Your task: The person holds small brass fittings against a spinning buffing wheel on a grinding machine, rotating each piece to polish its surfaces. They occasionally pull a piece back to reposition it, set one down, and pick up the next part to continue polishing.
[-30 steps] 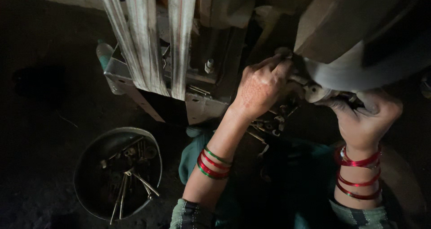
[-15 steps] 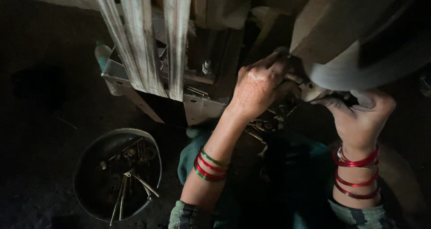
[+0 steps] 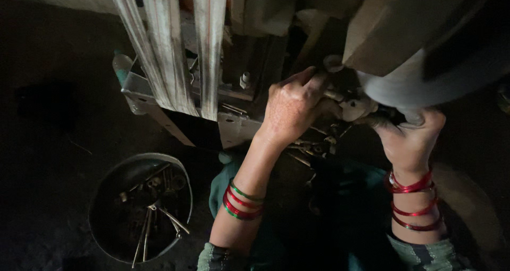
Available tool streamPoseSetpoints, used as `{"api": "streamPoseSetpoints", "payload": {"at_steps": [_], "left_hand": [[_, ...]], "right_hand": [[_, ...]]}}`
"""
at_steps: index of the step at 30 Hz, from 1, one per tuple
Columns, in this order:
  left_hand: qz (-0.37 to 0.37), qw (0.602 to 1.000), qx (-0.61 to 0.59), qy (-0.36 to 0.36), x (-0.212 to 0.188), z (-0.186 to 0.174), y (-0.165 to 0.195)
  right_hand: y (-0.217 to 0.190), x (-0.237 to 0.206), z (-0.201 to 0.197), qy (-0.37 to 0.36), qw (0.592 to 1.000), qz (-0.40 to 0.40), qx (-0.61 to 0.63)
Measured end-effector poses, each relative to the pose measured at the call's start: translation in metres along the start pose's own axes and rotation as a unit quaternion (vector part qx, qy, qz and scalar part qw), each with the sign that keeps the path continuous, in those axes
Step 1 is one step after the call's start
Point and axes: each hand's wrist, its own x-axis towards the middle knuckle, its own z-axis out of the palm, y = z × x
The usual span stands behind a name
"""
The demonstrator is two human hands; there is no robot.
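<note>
My left hand [image 3: 291, 109] reaches up into the middle of a metal machine [image 3: 239, 74], its fingers curled around a small metal piece [image 3: 350, 107] near the machine's underside. My right hand [image 3: 409, 138] grips the same cluster of metal parts from the right, under a large grey rounded body [image 3: 425, 79]. Red and green bangles sit on both wrists. What exactly each hand pinches is hidden by the fingers and the dark.
A round dark metal bowl [image 3: 101, 196] with several thin metal rods and small parts stands on the floor at lower left. Pale worn belts [image 3: 164, 42] hang down the machine's front. A teal cloth [image 3: 329, 218] covers my lap. The floor is dark.
The view has shifted slightly. My left hand has pushed a little further up and right into the machine. My right hand stays in place.
</note>
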Motion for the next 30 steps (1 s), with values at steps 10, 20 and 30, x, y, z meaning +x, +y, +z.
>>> {"api": "streamPoseSetpoints", "payload": {"at_steps": [10, 20, 30], "left_hand": [[0.043, 0.999, -0.008, 0.025, -0.006, -0.005, 0.008], [-0.023, 0.997, -0.071, 0.009, 0.016, -0.017, 0.022], [-0.078, 0.97, -0.231, -0.016, 0.018, -0.008, 0.025]], "right_hand": [[-0.005, -0.006, -0.003, 0.016, 0.999, -0.031, -0.026], [-0.001, -0.008, -0.006, -0.034, 0.99, 0.087, 0.106], [0.023, -0.015, -0.012, -0.04, 0.982, 0.098, 0.155]]}}
